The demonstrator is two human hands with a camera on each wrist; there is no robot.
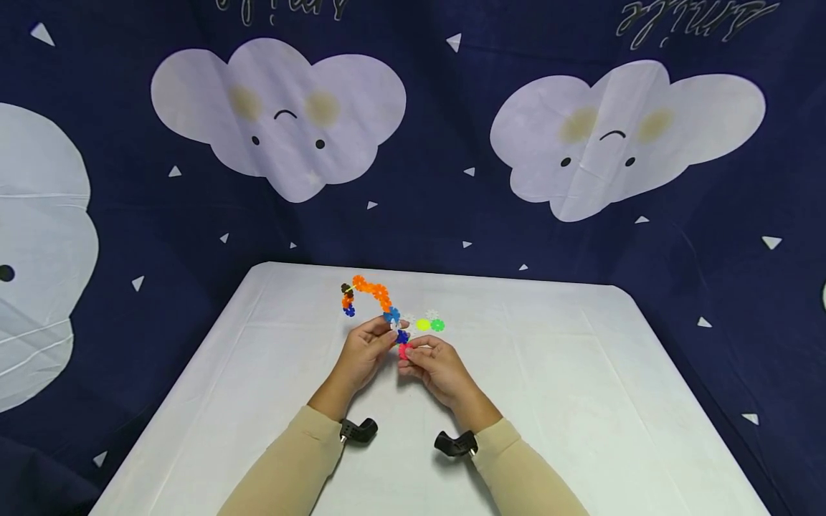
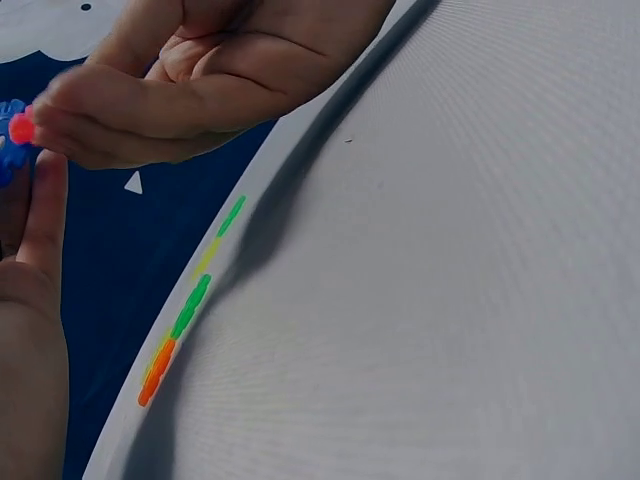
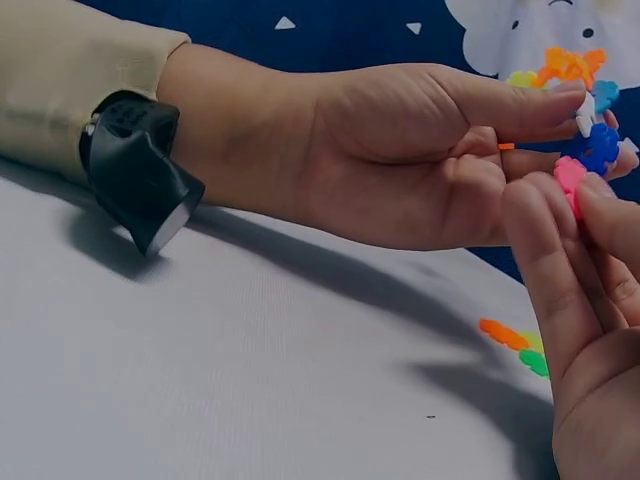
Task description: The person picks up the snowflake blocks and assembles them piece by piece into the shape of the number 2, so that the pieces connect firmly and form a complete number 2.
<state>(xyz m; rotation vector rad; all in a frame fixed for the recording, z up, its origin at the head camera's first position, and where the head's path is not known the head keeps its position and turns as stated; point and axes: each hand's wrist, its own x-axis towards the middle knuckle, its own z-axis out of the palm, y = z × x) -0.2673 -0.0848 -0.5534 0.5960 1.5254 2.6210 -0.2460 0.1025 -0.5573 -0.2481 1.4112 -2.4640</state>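
A curved chain of interlocking snowflake discs (image 1: 381, 294) stands above the table, with orange, black, blue and white pieces. My left hand (image 1: 361, 355) pinches it near its lower end, at a white disc (image 3: 586, 115) next to a dark blue disc (image 3: 598, 150). My right hand (image 1: 442, 369) pinches a pink disc (image 3: 570, 180) between thumb and fingers. The pink disc touches or sits very close to the dark blue disc; whether they are joined I cannot tell. In the left wrist view, my right hand's fingers partly cover the pink disc (image 2: 22, 128).
Beyond my hands, loose discs lie on the white table (image 1: 581, 401): a yellow disc (image 1: 422, 325), a green disc (image 1: 438, 325) and pale ones. An orange disc (image 3: 502, 333) shows in the right wrist view. A dark blue cloth with clouds (image 1: 439, 143) hangs behind the table.
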